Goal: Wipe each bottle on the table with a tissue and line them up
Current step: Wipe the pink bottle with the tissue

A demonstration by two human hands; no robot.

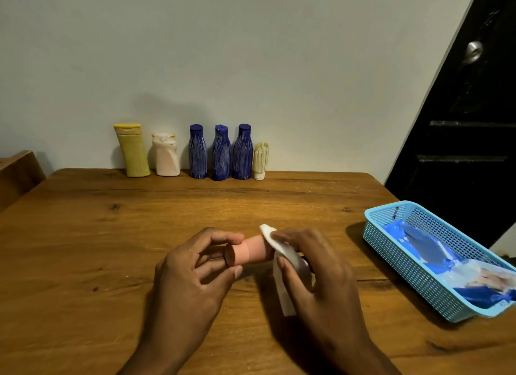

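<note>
A small pink bottle [252, 251] lies sideways between my hands, a little above the wooden table [111, 235]. My left hand [195, 274] pinches its capped left end between thumb and fingers. My right hand [310, 271] wraps a white tissue [284, 251] around the bottle's right half, which is hidden under it. Along the wall stands a row: a yellow bottle [132, 151], a white bottle [166, 155], three dark blue bottles [198, 152] [221, 153] [242, 152], and a small cream tube [260, 160] standing on its cap.
A light blue mesh basket [405, 251] holding a blue tissue packet [435, 251] sits at the table's right edge. A wooden chair back [16, 173] shows at the left. A dark door [469, 123] is at the right behind the table.
</note>
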